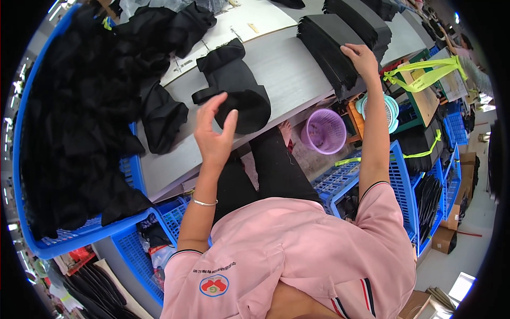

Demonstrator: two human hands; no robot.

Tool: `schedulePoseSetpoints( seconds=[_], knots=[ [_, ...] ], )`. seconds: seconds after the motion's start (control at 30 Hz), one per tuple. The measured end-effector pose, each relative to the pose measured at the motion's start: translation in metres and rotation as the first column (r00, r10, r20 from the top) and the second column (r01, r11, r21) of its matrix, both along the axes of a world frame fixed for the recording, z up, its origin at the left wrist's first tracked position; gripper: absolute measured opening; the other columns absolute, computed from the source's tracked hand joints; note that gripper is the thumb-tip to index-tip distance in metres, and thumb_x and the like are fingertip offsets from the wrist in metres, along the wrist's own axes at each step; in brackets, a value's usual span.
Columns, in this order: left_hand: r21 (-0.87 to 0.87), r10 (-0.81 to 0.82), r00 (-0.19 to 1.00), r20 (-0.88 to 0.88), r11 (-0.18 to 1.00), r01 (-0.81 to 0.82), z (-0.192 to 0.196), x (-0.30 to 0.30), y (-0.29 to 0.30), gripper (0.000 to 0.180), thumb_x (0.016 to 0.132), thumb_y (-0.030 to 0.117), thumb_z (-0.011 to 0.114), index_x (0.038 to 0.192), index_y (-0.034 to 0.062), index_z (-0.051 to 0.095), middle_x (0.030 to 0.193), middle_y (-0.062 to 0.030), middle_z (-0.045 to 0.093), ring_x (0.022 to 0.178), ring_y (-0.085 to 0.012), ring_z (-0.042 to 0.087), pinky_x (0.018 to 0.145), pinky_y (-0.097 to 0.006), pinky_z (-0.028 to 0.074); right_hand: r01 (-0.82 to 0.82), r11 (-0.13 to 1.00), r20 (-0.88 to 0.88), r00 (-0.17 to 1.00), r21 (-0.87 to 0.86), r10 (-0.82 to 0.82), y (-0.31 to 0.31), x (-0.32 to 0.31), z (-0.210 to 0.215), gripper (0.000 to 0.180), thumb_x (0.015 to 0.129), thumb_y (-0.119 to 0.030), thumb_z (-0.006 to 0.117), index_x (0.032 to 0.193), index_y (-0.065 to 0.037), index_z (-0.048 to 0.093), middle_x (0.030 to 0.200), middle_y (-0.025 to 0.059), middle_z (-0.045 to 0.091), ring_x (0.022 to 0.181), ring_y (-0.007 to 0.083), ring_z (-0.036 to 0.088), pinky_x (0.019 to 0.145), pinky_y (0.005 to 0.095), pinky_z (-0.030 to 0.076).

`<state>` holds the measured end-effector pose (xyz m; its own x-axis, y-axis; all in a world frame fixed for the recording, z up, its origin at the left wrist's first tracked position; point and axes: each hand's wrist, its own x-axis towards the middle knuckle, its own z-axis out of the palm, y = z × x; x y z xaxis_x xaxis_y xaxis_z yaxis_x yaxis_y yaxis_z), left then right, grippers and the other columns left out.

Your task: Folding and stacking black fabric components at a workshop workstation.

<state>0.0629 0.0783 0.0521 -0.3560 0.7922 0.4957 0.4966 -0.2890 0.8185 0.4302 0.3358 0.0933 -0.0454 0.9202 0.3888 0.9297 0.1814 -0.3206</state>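
My left hand [215, 130] hovers at the near edge of the grey work table [281, 66], thumb and fingers spread, holding nothing. Just beyond it lies a sewn black fabric piece [234, 80] with a rounded near end and a bunched far end. To the right, my right hand [364, 63] is at the top of a stack of flat black fabric pieces [326, 50]. Its fingers are bent together over the upper layer at the stack's edge; the fingertips' exact grip is partly hidden.
A large blue basket [40, 244] heaped with black fabric [85, 117] stands at left. More black stacks [366, 24] lie at the far right. Below the table is a purple basket [324, 132], beside a turquoise basket [390, 114]. Blue crates [396, 181] flank my right side.
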Motion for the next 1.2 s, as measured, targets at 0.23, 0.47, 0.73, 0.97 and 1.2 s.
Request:
schedulePoseSetpoints(
  seconds=[0.23, 0.47, 0.73, 0.97, 1.2],
  knots=[
    [-0.083, -0.366, 0.600, 0.712, 0.804, 0.589, -0.024, 0.055, -0.023, 0.034, 0.101, 0.025, 0.060, 0.124, 0.0010, 0.064, 0.115, -0.0080, 0.067, 0.104, -0.0145, 0.062, 0.092, -0.028, 0.049, -0.393, 0.761, 0.434, 0.886, 0.516, 0.163, -0.080, -0.068, 0.007, 0.006, 0.081, -0.018, 0.065, 0.087, -0.015, 0.066, 0.085, 0.0050, 0.061, 0.081, 0.0258, 0.062, 0.068, 0.0376, 0.051],
    [0.061, -0.160, 0.026, 0.987, 0.515, 0.855, -0.085, 0.110, -0.032, 0.095, 0.091, 0.079, 0.037, 0.151, 0.0055, 0.032, 0.146, -0.0070, 0.045, 0.128, -0.0197, 0.049, 0.109, -0.039, 0.037, -0.388, 0.920, 0.403, 0.836, -0.047, 0.373, -0.257, -0.118, -0.065, 0.012, 0.089, -0.016, 0.061, 0.086, -0.008, 0.053, 0.095, 0.0089, 0.062, 0.080, 0.0248, 0.065, 0.061, 0.0369, 0.055],
    [0.193, -0.052, -0.186, 0.981, 0.322, 0.927, -0.084, 0.130, -0.054, 0.092, 0.085, 0.078, 0.049, 0.141, 0.0060, 0.045, 0.140, -0.0077, 0.050, 0.130, -0.0204, 0.049, 0.111, -0.040, 0.038, -0.421, 0.892, -0.393, 0.857, -0.164, 0.333, -0.331, -0.111, -0.025, 0.016, 0.096, -0.011, 0.058, 0.105, 0.003, 0.060, 0.100, 0.0183, 0.069, 0.089, 0.0352, 0.068, 0.073, 0.0421, 0.055],
    [0.466, -0.304, -0.358, 0.883, 0.463, 0.754, -0.045, 0.102, -0.047, 0.080, 0.084, 0.046, 0.076, 0.144, 0.0038, 0.042, 0.142, -0.0182, 0.051, 0.131, -0.0374, 0.051, 0.110, -0.050, 0.042, -0.475, 0.827, -0.672, 0.721, -0.300, 0.170, -0.357, -0.096, -0.016, 0.013, 0.099, -0.012, 0.058, 0.100, 0.000, 0.063, 0.087, 0.0130, 0.066, 0.071, 0.0217, 0.062, 0.067, 0.0302, 0.049],
    [0.166, -0.089, -0.146, 0.985, 0.704, 0.690, -0.020, 0.073, -0.057, 0.047, 0.087, 0.014, 0.069, 0.129, -0.0032, 0.054, 0.117, -0.0210, 0.066, 0.108, -0.0335, 0.067, 0.099, -0.044, 0.053, -0.326, 0.945, -0.429, 0.854, 0.001, 0.295, -0.345, -0.123, -0.031, 0.021, 0.095, -0.017, 0.065, 0.108, -0.001, 0.060, 0.101, 0.0144, 0.063, 0.077, 0.0269, 0.063, 0.071, 0.0329, 0.050]
  ],
)
